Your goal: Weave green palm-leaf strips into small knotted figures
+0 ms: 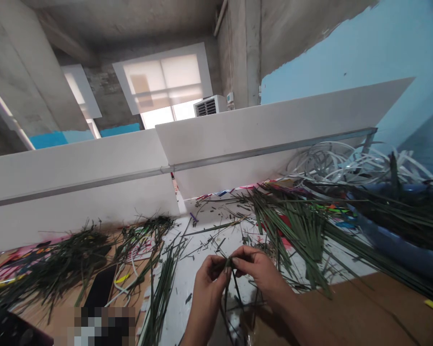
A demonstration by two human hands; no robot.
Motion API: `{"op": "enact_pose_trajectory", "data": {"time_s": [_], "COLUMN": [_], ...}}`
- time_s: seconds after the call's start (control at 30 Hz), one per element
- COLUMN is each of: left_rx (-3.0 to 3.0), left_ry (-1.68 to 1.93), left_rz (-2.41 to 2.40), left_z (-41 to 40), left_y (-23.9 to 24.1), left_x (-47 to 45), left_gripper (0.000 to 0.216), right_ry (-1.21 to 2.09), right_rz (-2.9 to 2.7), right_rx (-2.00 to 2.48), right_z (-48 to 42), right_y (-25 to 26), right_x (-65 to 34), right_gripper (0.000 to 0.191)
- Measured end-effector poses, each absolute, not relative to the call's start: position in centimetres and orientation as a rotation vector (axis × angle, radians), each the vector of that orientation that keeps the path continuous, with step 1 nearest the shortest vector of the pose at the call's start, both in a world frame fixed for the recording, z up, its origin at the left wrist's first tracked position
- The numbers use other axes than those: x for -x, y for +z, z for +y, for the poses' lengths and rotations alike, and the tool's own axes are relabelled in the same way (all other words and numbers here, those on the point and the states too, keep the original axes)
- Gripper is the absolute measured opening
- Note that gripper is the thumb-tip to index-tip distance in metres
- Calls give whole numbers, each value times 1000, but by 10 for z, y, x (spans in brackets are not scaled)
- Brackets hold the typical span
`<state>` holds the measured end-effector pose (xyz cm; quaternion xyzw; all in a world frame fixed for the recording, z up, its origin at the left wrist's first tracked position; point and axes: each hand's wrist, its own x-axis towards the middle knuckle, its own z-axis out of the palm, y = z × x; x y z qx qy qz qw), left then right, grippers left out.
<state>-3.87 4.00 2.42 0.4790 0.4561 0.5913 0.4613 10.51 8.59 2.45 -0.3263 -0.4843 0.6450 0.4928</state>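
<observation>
My left hand (211, 281) and my right hand (254, 269) meet low in the middle of the view, fingertips nearly touching. Both pinch dark green grass-like strips (237, 288), whose ends hang down below my fingers. The spot where the strips cross is partly covered by my thumbs and fingers. Left of my hands lies a bundle of long green strips (164, 283) on the white tabletop (182, 288). To the right, another pile of flat green strips (299, 230) fans out beside my right hand.
A heap of dark trimmings (75, 254) covers the left side, near a phone (100, 288) and a white cable (132, 283). At right, a blue container (386, 245) holds more strips, with white plastic bands (324, 161) behind. A white panel (238, 175) borders the back.
</observation>
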Motion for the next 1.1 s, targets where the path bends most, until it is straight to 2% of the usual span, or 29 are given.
{"op": "enact_pose_trajectory", "data": {"time_s": [0.2,0.47,0.7,0.8,0.93,1.0,1.1], "left_rx": [-1027,-867,-868,-951,-1127,-1208,-1285], "left_ry": [1424,1451,1479,1490,1521,1509,1457], "left_rz": [1040,923,1010,1086,1214,1250,1246], "left_z": [39,35,34,37,41,41,41], "left_y": [25,28,26,24,21,20,18], "left_x": [40,36,34,36,40,40,39], "left_gripper": [34,26,27,26,22,21,20], "right_ry": [1582,1652,1634,1468,1028,898,930], "right_rz": [-1127,-1175,-1215,-1234,-1318,-1482,-1677], "right_rx": [790,838,851,904,946,896,847], "right_z": [88,85,89,91,91,89,86], "right_y": [19,19,6,10,26,33,37], "right_x": [-106,-106,-105,-111,-125,-129,-128], "right_gripper": [38,41,36,32,47,41,22]}}
